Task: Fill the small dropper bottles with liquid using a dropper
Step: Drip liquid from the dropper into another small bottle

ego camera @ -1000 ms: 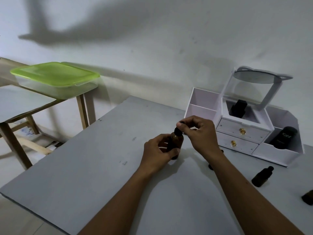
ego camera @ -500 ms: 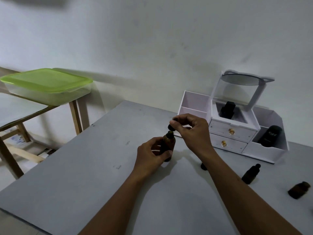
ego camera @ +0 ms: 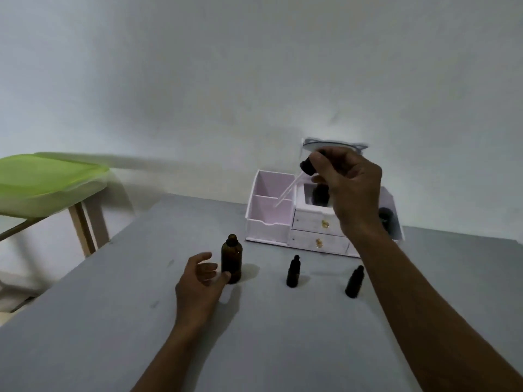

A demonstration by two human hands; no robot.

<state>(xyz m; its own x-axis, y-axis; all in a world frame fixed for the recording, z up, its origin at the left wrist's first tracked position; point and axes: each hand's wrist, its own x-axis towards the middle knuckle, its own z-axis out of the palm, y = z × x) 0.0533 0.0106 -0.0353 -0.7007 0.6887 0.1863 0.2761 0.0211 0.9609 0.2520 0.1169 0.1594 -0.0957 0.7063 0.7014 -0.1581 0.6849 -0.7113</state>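
Dropper (ego camera: pixel 294 184), pinched in the right hand (ego camera: pixel 351 188), slants down-left high above the capped small bottles (ego camera: pixel 293 271); left hand (ego camera: pixel 198 281) lies slack beside the uncapped brown bottle (ego camera: pixel 231 258).

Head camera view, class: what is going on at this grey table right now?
A person is working with bare hands. The right hand pinches a dropper by its black cap, holding it up in front of the white organiser with the pipette pointing down-left. The large amber bottle stands uncapped on the table, with the open left hand beside it. Further right, a small dropper bottle and a second small dropper bottle stand capped.
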